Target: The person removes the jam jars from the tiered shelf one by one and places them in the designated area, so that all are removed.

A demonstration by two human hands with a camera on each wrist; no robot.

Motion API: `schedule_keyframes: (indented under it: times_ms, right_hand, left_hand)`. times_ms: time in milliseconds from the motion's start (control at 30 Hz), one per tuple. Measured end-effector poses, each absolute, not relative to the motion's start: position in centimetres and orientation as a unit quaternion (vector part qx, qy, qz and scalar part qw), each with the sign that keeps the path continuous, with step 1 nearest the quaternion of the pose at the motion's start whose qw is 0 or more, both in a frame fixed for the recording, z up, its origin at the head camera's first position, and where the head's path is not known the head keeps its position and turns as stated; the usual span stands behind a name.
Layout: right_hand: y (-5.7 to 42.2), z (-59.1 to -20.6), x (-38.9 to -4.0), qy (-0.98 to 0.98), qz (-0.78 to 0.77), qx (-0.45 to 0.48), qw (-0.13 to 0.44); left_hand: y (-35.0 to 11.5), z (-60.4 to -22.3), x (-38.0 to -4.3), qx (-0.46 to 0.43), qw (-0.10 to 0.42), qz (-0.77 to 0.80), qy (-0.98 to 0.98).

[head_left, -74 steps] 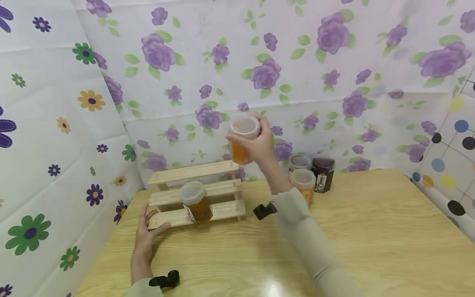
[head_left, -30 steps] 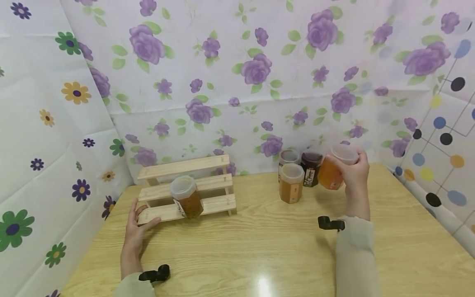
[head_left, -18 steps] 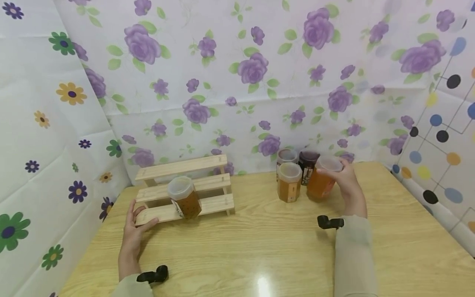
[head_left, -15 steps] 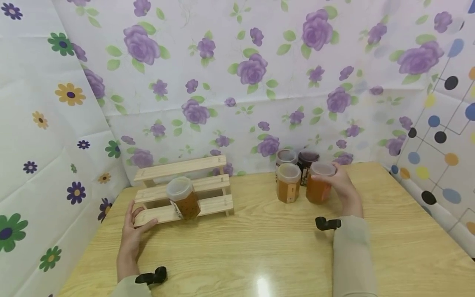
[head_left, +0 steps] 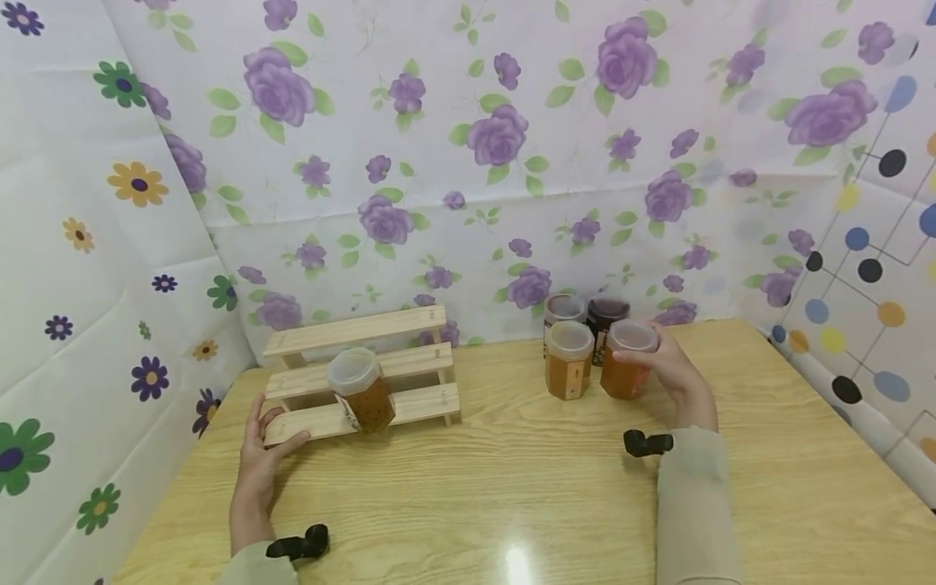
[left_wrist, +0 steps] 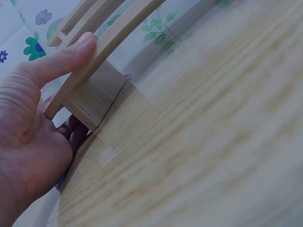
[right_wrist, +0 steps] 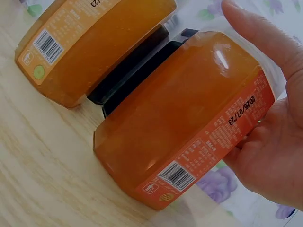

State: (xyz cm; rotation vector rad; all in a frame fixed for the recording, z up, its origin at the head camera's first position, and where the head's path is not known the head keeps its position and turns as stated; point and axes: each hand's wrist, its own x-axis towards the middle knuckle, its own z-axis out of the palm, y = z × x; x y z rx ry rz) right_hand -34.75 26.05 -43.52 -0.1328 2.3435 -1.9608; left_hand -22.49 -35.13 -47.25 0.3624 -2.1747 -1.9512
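My left hand (head_left: 257,469) grips the left end of a three-step wooden rack (head_left: 366,327), thumb over the front of its lowest step. In the left wrist view the other fingers curl in beneath that step, close to the table. A jar of dark amber contents (head_left: 363,390) with a whitish lid is on the rack's lowest step, leaning slightly. At the right my right hand (head_left: 673,367) holds an orange jar with a red-orange label (right_wrist: 175,113) near its lid, upright on the table. Thumb and fingers lie on either side of it.
Left of the held jar stands another orange jar (head_left: 569,361) with a paler label. Behind these are a clear-lidded jar (head_left: 564,309) and a dark purple jar (head_left: 607,311). Flowered cloth (head_left: 453,146) rises behind the wood-grain table (head_left: 468,487).
My right hand has carried the orange jar from above the rack rightward, then down to the table beside the other jars. The left hand has stayed on the rack; the view shifted slightly.
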Motion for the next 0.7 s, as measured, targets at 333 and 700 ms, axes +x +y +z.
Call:
schedule_keyframes:
  times_ms: [333, 700]
  right_hand:
    - [25.76, -43.98, -34.82, 0.768, -0.638, -0.059, 0.015]
    - [25.5, -44.24, -34.81, 0.749, -0.657, -0.082, 0.0]
  left_hand:
    - [-35.3, -47.35, -22.54, 0.121, 0.097, -0.655, -0.74]
    - [-35.17, -47.28, -22.48, 0.124, 0.103, -0.653, -0.74]
